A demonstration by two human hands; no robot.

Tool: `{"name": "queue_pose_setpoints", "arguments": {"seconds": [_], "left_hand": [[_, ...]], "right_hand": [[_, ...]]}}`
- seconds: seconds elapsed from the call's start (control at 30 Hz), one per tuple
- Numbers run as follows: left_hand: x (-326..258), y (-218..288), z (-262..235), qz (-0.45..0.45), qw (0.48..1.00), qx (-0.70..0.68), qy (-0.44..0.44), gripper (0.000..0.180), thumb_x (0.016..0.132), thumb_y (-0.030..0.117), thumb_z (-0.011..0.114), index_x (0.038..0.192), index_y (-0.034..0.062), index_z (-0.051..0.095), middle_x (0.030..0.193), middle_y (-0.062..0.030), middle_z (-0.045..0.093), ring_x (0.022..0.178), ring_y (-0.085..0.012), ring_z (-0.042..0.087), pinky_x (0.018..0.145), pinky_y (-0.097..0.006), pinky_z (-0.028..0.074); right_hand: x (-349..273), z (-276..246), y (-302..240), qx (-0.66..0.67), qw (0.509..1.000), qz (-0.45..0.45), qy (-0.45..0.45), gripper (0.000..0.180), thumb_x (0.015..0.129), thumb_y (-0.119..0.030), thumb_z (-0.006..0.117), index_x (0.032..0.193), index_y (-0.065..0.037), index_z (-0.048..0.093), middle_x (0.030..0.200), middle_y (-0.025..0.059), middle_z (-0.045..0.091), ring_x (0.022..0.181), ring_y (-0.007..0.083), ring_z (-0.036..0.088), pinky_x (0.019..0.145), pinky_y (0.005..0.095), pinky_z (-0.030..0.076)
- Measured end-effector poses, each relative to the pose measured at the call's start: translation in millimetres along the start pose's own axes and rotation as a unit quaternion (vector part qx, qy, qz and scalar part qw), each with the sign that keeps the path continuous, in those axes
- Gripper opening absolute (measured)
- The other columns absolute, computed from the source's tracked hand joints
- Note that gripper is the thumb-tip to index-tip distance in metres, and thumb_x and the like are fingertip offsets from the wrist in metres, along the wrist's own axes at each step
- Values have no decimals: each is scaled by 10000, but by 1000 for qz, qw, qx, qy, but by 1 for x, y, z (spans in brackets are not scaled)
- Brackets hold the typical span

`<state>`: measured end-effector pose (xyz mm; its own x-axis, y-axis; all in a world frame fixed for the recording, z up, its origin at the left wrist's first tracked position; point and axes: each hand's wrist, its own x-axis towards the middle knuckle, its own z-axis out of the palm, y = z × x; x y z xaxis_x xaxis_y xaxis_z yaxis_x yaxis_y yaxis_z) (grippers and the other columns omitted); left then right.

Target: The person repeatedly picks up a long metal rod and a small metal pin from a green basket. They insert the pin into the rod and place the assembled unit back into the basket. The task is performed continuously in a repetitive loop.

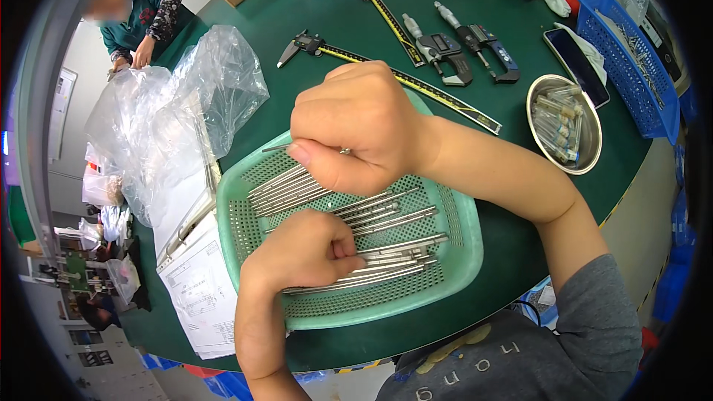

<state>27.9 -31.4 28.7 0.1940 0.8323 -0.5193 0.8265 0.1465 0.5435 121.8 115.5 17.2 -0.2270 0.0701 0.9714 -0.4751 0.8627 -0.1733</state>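
My right hand [360, 126] is raised over a green plastic basket [471, 252] with its fingers closed around a thin metal rod [275, 148]. One end of that rod sticks out past the thumb; the rest is mostly covered by the fist. Lower down, my left hand [304, 249] is inside the basket with its fingers curled together against the rods there. Whatever lies between those fingertips is hidden. Several slim silvery metal rods [401, 219] lie in loose groups on the perforated basket floor, some of them under my left hand.
Beyond the basket lie two calipers [390, 21] [453, 102] and two micrometers [442, 52] [490, 48]. To the right are a metal bowl [533, 115] of small tubes, a phone [575, 67] and a blue basket [616, 67]. Left are papers [197, 293], clear plastic bags [223, 67] and another person [152, 15].
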Motion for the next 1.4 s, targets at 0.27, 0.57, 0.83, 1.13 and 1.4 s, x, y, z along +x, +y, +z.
{"name": "queue_pose_setpoints", "arguments": {"seconds": [0.27, 0.57, 0.83, 1.13, 1.4], "left_hand": [[22, -25, 6, 30, 944, 131, 301, 48, 697, 93, 599, 708, 55, 626, 772, -119, 583, 721, -311, 591, 633, -424, 465], [45, -52, 28, 47, 901, 294, 314, 121, 625, 77, 581, 708, 1, 627, 787, -166, 598, 712, -322, 614, 625, -405, 496], [11, -33, 8, 71, 901, 140, 405, 90, 626, 49, 573, 704, 14, 600, 769, -160, 596, 753, -324, 599, 640, -431, 471], [-4, -23, -1, 197, 800, -90, 560, 119, 693, 3, 579, 811, 7, 559, 799, -139, 573, 750, -280, 582, 630, -373, 473], [4, -20, -5, 229, 749, -422, 457, 141, 821, 4, 567, 952, -15, 519, 867, -78, 564, 775, -160, 620, 652, -259, 517]], "right_hand": [[3, -4, 3, -24, 997, 15, -78, 155, 671, -153, 576, 572, -79, 482, 537, 56, 476, 434, 246, 461, 411, 340, 341], [-3, -5, 0, 17, 988, 97, -119, 143, 703, -74, 465, 584, -3, 431, 526, 83, 381, 454, 201, 369, 440, 321, 257], [-11, -12, -1, 38, 989, 136, -50, 287, 864, -124, 360, 600, -18, 397, 539, 25, 338, 492, 102, 302, 478, 258, 220], [-8, -6, -10, 41, 989, 143, 8, 274, 866, -132, 338, 643, -5, 433, 561, 29, 347, 537, 101, 323, 509, 257, 242], [-5, 0, -6, 26, 994, 103, 4, 205, 759, -91, 416, 579, -15, 477, 554, 77, 445, 479, 167, 411, 434, 285, 288]]}}
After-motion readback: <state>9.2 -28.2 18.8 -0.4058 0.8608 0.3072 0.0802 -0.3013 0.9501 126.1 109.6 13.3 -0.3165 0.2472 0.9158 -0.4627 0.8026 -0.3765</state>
